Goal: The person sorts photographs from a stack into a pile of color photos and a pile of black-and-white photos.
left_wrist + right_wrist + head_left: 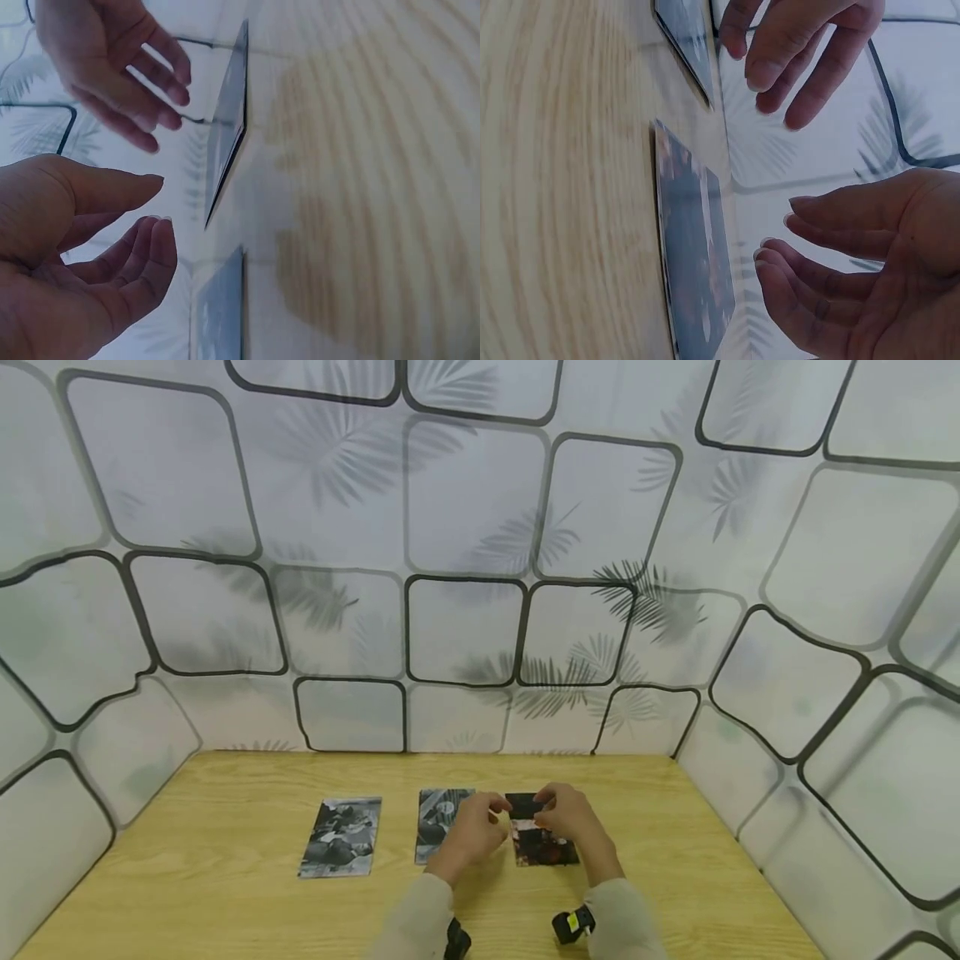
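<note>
Three photo cards lie in a row on the wooden table. The left card (342, 837) and the middle card (431, 827) are black and white; the right card (540, 847) is dark with reddish patches. My left hand (474, 831) hovers between the middle and right cards, covering part of the middle one. Over the upper right of the right card is my right hand (572, 817), which hides some of it. Both hands hold nothing, fingers loosely bent and thumbs apart from the fingertips. In the right wrist view a gap separates the right hand (862, 262) from the right card (694, 247).
The light wooden table (225, 827) extends around the cards. A pale curtain (465, 627) with dark rounded squares and leaf prints encloses its back and sides. Small dark devices, one of them (573, 924) with a yellow label, sit at the wrists.
</note>
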### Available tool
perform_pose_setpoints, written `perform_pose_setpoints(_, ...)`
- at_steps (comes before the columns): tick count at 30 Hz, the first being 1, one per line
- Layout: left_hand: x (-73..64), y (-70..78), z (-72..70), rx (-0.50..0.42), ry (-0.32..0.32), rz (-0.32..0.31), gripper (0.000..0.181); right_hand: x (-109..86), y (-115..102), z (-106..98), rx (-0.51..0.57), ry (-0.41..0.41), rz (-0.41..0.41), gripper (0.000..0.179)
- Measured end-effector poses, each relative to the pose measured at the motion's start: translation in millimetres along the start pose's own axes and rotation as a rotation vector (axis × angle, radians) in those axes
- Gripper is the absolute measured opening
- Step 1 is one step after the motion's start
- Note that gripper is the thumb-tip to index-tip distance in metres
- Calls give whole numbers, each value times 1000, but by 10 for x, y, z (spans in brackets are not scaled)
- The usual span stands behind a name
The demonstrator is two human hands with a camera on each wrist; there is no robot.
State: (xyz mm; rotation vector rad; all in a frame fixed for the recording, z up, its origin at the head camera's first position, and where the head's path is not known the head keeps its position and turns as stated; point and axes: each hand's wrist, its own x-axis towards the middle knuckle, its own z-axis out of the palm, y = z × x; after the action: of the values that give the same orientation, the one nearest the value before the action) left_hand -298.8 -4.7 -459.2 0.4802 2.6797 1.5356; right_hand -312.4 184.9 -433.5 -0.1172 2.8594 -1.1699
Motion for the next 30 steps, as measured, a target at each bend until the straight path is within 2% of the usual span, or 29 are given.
perform_pose_setpoints(4,-76,-65,-199,40,19,-10,36,9,-51,98,24,-26,-8,28)
perform_pose_setpoints(10,-159,-200,-466,101,55,37,36,63,-113,239,55,-66,-45,26)
perform_pose_setpoints(13,-188,-263,-569,108,77,28,36,86,-156,302,78,-97,-58,30)
perform_pose_setpoints(19,-229,-397,-710,97,124,-94,41,126,-262,413,87,-157,-81,33)
perform_pose_setpoints(23,-245,-482,-776,108,152,-161,40,149,-303,502,88,-185,-68,31)
perform_pose_setpoints(30,-237,-515,-836,82,152,-158,35,158,-337,614,122,-179,-43,29)
